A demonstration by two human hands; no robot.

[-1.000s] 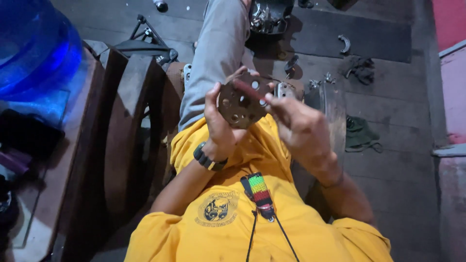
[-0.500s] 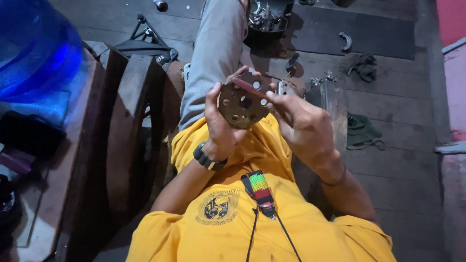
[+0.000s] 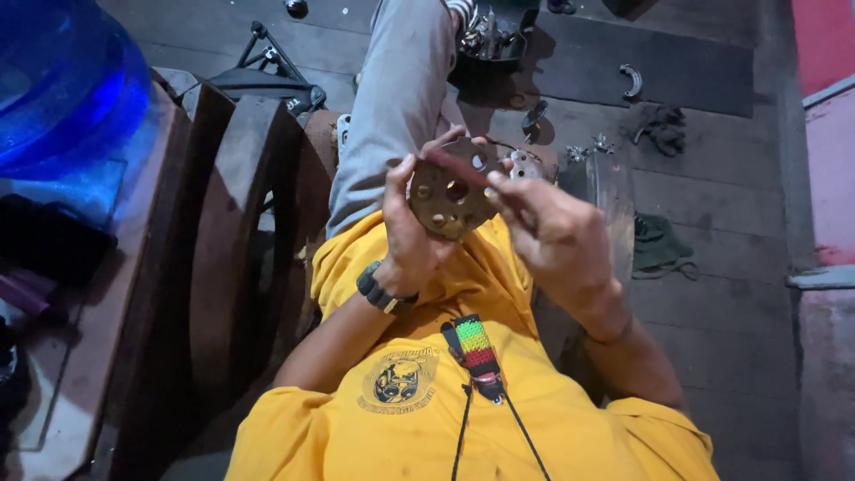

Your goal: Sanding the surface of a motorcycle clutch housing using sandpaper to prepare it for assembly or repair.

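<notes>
Gripping the round holed metal plate (image 3: 450, 196), the left hand (image 3: 405, 236) has tilted it slightly; right hand (image 3: 552, 236) stays pinched at its rim

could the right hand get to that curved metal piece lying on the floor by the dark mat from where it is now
Probably not without letting go. The right hand is up at the round holed metal plate, which the left hand grips. The curved metal piece lies well beyond, though nothing blocks the way.

L hand (image 3: 405, 236) grips round holed metal disc (image 3: 450, 198); R hand (image 3: 557, 236) fingers (image 3: 499, 189) on rim.
</notes>
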